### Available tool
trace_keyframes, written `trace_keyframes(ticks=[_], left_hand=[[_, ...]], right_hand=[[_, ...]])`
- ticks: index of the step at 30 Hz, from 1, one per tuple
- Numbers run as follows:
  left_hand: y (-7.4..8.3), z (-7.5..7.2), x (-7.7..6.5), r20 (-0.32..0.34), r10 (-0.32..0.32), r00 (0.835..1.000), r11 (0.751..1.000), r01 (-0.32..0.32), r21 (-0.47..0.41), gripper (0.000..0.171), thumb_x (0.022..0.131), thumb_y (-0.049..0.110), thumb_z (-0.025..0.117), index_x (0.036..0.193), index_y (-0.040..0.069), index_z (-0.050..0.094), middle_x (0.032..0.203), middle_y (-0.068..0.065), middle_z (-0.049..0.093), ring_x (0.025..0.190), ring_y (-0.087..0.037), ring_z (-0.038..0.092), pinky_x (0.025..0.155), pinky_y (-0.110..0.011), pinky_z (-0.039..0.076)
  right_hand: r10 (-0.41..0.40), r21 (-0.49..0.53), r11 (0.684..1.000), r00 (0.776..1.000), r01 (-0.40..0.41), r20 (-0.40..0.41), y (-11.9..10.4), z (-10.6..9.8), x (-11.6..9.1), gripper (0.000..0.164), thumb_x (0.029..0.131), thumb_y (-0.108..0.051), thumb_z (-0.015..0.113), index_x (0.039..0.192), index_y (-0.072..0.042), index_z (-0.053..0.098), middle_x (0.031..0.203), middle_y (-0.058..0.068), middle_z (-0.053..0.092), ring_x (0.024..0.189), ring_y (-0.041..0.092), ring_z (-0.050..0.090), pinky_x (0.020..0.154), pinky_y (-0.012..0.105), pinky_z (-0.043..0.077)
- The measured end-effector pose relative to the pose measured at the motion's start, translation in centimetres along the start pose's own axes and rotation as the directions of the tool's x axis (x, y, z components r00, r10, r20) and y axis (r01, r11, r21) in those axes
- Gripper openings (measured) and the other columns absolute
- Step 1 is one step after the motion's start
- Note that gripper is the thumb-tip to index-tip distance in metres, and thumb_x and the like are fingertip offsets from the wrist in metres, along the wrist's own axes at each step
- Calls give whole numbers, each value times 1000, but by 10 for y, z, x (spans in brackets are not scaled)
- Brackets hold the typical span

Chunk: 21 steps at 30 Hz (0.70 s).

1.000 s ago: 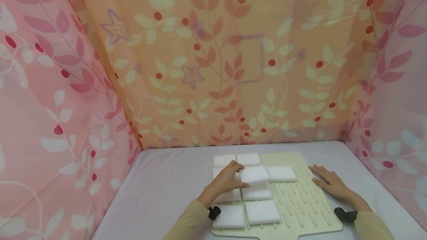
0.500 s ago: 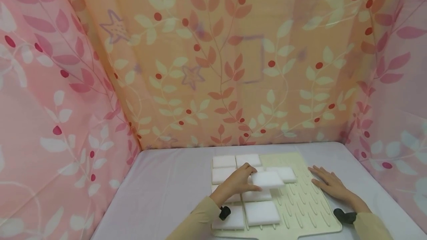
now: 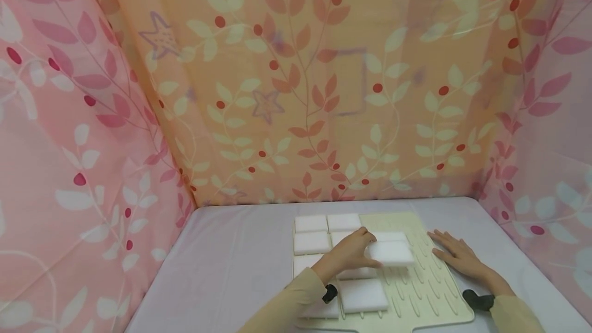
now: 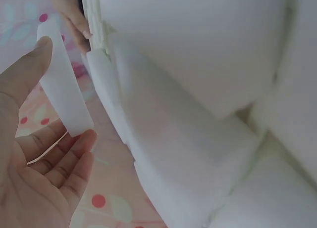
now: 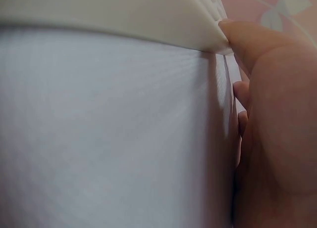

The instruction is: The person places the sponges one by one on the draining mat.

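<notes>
My left hand (image 3: pixel 346 257) pinches a white rectangular sponge (image 3: pixel 392 254) by its left end, thumb at the near side and fingers at the far side. In the left wrist view the sponge (image 4: pixel 64 84) spans from thumb to fingertips. It hangs over the pale green ridged draining mat (image 3: pixel 430 294), partly covering another sponge (image 3: pixel 384 236) behind it. Several more white sponges lie in rows on the mat's left part, some hidden by my left arm. My right hand (image 3: pixel 459 257) rests flat by the mat's right edge, its thumb (image 5: pixel 247 40) touching the mat's rim in the right wrist view.
A white-covered table (image 3: pixel 231 266) lies under the mat. Floral curtains enclose it, an orange one (image 3: pixel 296 117) at the back and pink ones at both sides. A front-row sponge (image 3: pixel 364 294) lies near the mat's front edge.
My left hand has carried the held sponge rightward and slightly nearer, from over the mat's second column to in front of the third-column sponge. My right hand has stayed in place.
</notes>
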<state>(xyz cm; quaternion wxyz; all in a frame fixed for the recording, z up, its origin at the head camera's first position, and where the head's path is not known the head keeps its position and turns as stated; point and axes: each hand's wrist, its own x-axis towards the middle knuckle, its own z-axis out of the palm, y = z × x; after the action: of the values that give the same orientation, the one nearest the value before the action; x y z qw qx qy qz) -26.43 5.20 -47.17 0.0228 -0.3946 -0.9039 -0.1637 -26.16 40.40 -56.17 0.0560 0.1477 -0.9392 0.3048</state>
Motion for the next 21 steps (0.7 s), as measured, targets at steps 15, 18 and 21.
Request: trace_keyframes(ticks=[15,18,21], left_hand=[[19,24,19,40,-25,999,990,19,139,61,69,58,72,113,18,61,103,8,53,89,-3,55,78,-13,44],[20,31,21,38,-25,999,984,18,178,62,67,61,72,112,19,61,101,8,53,88,-4,55,76,-14,44],[20,34,22,35,-14,999,974,6,227,62,67,63,70,110,19,61,101,8,54,87,-5,54,74,-15,44]], right_hand=[[-14,7,1000,1000,14,-10,3,1,-1,55,93,-29,53,140,-5,38,142,33,27,129,58,15,100,69,-6],[-20,13,1000,1000,20,-12,1,1,-1,55,93,-28,54,139,-4,38,141,34,28,128,58,16,99,70,-4],[-17,15,1000,1000,17,-9,0,0,-1,55,93,-29,54,139,-4,38,141,34,28,128,58,16,100,70,-5]])
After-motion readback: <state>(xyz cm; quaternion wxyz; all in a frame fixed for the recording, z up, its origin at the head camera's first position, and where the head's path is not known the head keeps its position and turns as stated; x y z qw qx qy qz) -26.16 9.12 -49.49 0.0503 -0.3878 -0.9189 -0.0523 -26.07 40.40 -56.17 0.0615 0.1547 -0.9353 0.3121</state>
